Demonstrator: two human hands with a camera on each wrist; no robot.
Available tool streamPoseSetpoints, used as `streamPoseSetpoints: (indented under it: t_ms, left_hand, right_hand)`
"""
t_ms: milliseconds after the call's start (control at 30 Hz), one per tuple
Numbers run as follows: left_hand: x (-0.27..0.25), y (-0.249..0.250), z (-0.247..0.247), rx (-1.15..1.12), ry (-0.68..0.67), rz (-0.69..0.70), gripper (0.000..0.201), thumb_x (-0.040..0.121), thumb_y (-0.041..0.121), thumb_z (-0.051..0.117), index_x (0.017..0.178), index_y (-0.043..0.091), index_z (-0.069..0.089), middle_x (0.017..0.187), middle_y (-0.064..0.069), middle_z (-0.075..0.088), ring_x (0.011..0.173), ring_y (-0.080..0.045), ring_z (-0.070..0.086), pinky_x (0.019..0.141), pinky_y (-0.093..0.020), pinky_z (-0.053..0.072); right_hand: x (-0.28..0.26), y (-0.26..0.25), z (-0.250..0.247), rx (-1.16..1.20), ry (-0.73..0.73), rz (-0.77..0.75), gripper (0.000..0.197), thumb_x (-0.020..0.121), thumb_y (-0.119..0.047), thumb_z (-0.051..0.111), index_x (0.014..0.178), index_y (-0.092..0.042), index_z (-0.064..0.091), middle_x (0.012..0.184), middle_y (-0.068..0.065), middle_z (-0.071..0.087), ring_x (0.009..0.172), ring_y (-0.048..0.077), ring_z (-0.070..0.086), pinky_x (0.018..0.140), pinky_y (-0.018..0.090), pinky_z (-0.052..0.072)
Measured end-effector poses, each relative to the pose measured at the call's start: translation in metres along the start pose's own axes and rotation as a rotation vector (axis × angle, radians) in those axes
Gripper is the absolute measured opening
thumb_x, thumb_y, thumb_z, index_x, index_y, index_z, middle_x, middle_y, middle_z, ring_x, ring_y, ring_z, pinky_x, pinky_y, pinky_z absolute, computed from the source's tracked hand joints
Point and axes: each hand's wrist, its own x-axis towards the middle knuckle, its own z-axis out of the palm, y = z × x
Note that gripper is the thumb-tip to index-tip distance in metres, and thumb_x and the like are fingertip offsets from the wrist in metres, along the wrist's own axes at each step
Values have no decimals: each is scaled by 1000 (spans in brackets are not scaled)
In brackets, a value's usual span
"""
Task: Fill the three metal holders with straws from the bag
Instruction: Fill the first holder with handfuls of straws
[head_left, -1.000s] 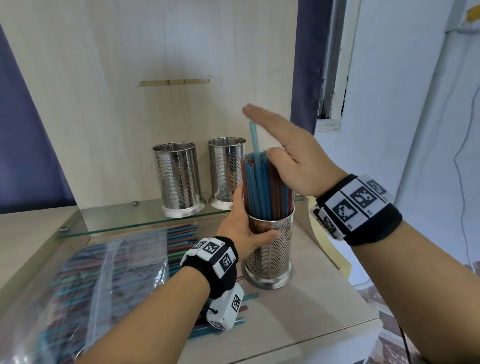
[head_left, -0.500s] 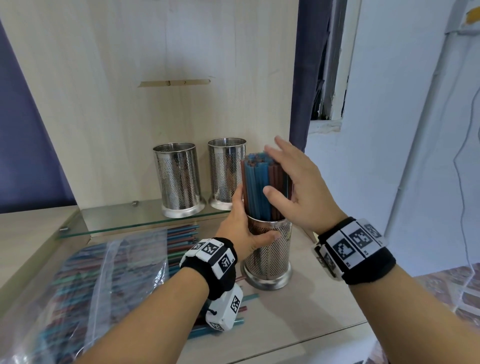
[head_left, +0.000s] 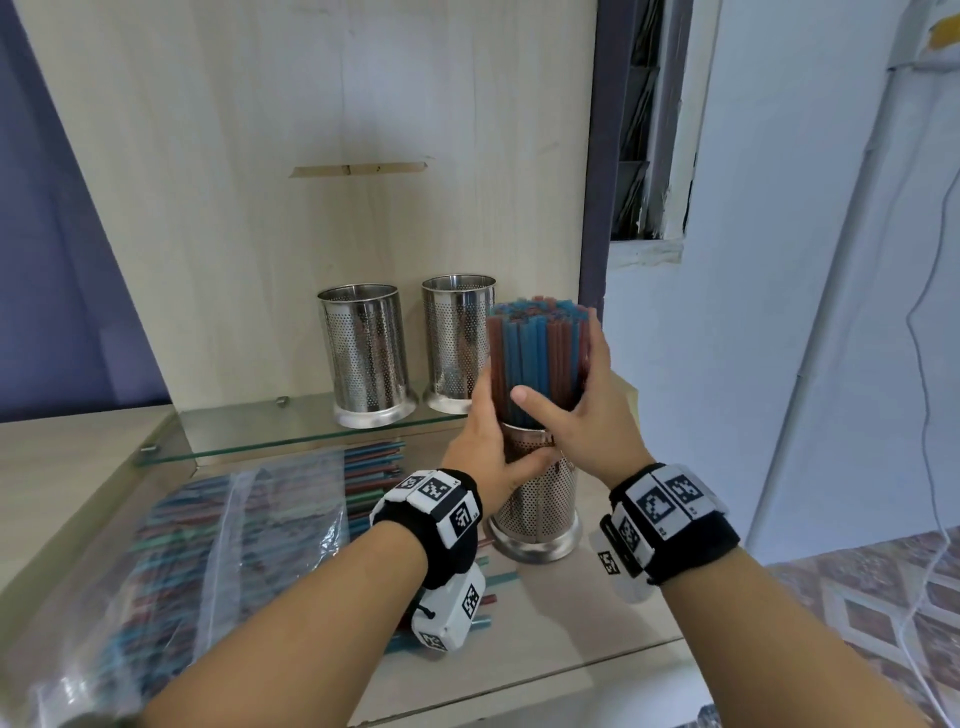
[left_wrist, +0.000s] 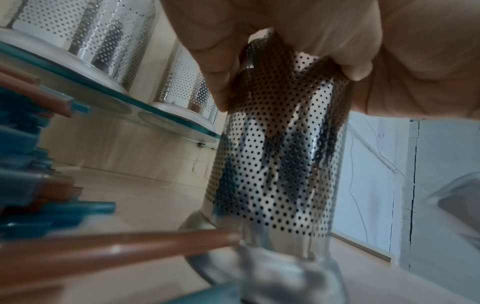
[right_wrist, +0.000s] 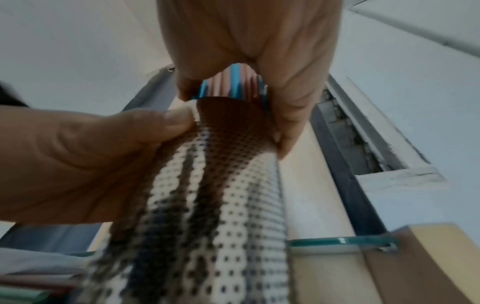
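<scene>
Gripped with left hand (head_left: 485, 457) round the rim of the filled holder (head_left: 540, 512) on the counter (head_left: 582, 613), right hand (head_left: 582, 415) cupping its straws (head_left: 537, 358). Risked tipping it, spilling straws, if squeezed off-centre. Left two holders (head_left: 366, 353) on the glass shelf (head_left: 249, 431) unfilled.

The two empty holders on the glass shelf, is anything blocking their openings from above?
Nothing visible does. Both empty holders stand open-topped on the glass shelf. The hands and the filled holder sit in front, lower right.
</scene>
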Motion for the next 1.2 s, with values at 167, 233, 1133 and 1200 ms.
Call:
streamPoseSetpoints:
  t_ms: [167,233,1133,1200]
  left_hand:
    - [5,0,-4,-38,22,-15,123,71,46,80,147,40,-16,153,1,32,134,-14,41,112,-43,38]
    - [4,0,-2,-47,26,-22,124,70,46,81,146,43,-17,153,1,32,135,-14,41,111,-45,38]
    - [-72,-81,-125,711,-102,-476,70,84,63,57,140,24,42,143,-6,43,129,-24,44,107,-36,37]
    - [-70,-82,-124,695,-88,-464,66,86,60,57,139,24,44,141,-5,45,128,-23,45,107,-35,38]
  right_hand:
    - [6,8,-9,268,-44,64,67,80,-23,76,138,-24,43,120,0,65,110,8,65,85,28,58]
    - [8,7,-11,337,-86,97,64,80,-23,74,138,-21,45,122,5,65,112,13,65,87,32,57]
    - [-33,14,3,-47,-142,257,103,54,-49,92,140,-26,41,120,-18,60,110,0,58,93,20,46]
    - [-34,10,2,-63,-122,257,102,51,-49,93,138,-24,45,121,-16,60,109,2,59,91,19,47]
